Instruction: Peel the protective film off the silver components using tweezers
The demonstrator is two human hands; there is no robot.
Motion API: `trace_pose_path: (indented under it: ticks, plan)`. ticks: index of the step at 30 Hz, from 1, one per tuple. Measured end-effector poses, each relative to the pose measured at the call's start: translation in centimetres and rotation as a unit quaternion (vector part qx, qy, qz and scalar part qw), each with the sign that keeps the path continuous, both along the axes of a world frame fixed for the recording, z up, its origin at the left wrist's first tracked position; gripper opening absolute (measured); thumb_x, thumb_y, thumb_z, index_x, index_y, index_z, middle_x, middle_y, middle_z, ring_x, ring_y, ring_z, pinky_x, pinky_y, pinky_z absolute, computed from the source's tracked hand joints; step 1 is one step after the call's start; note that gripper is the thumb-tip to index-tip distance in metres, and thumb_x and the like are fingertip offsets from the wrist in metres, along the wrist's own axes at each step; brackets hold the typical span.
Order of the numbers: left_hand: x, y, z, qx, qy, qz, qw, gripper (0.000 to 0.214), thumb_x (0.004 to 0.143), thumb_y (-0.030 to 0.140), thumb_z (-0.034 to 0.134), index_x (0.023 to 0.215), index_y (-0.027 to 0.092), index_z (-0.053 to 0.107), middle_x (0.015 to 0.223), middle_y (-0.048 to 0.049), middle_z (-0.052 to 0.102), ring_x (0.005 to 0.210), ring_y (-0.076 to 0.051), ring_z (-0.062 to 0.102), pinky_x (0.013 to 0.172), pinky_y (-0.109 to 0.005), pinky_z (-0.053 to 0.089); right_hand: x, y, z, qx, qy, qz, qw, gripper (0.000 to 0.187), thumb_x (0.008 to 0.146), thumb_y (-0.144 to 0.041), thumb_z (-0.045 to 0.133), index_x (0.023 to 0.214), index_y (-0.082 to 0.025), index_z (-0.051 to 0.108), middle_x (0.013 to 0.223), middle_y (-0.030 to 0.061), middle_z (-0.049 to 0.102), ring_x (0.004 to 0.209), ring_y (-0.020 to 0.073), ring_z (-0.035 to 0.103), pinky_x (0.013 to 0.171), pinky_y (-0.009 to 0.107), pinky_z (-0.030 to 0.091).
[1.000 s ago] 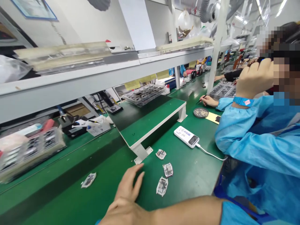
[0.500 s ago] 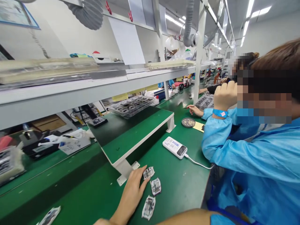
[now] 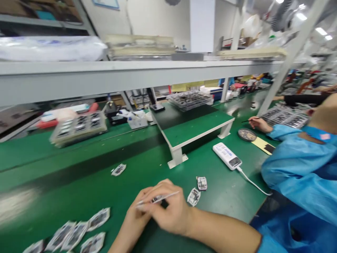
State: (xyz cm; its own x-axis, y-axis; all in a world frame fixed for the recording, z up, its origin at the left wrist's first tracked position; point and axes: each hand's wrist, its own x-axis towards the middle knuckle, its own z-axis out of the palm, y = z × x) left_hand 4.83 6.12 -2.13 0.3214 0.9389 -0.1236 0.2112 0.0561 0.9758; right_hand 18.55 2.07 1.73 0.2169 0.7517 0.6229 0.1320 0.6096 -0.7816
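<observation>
My left hand (image 3: 135, 212) and my right hand (image 3: 171, 207) are together low over the green bench. Between them is a small white-framed electronic part (image 3: 157, 199), seen nearly edge-on and slightly blurred. The left fingers close on its left end, while the right thumb and fingers pinch around its middle; the fingers partly cover it. Just right of my right hand lie two similar parts, one electronic part (image 3: 193, 196) touching or almost touching another electronic part (image 3: 202, 183). Several more electronic parts (image 3: 75, 235) lie at the lower left, and a single electronic part (image 3: 119, 169) lies farther back.
A green-topped riser (image 3: 195, 130) stands behind my hands, with a clear compartment tray (image 3: 188, 100) on it. To the right are a white power bank (image 3: 226, 155) with a cable, a round dish (image 3: 246, 134) and a co-worker's blue sleeve (image 3: 297, 168). A shelf (image 3: 131, 77) spans overhead.
The view has swung left. My left hand has come away from the row of three parts, where two now lie. My right hand has come into view, and both hands are on one part.
</observation>
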Motion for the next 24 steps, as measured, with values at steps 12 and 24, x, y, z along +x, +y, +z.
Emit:
trace_pose_path:
  ticks: [12, 24]
  plan:
    - [-4.9, -4.2, 1.5, -0.068, -0.064, 0.009, 0.996, 0.049, 0.068, 0.041, 0.08, 0.109, 0.019, 0.063, 0.105, -0.0097, 0.076, 0.098, -0.029, 0.069, 0.088, -0.037, 0.055, -0.9, 0.0, -2.3, -0.145, 0.007, 0.095, 0.985, 0.004, 0.083, -0.018, 0.071, 0.086, -0.021, 0.071, 0.085, 0.0042, 0.077, 0.083, 0.0194, 0.073, 0.079, 0.032, 0.056]
    - [-4.7, -4.8, 1.4, -0.027, -0.035, 0.022, 0.999, 0.037, 0.075, 0.033, 0.065, 0.108, 0.018, 0.061, 0.09, -0.0055, 0.072, 0.081, -0.023, 0.066, 0.072, -0.034, 0.051, -1.7, -0.3, -2.3, 0.013, -0.145, 0.132, 0.98, 0.012, 0.083, -0.012, 0.074, 0.087, -0.023, 0.073, 0.084, 0.0044, 0.08, 0.077, 0.0207, 0.074, 0.08, 0.037, 0.049]
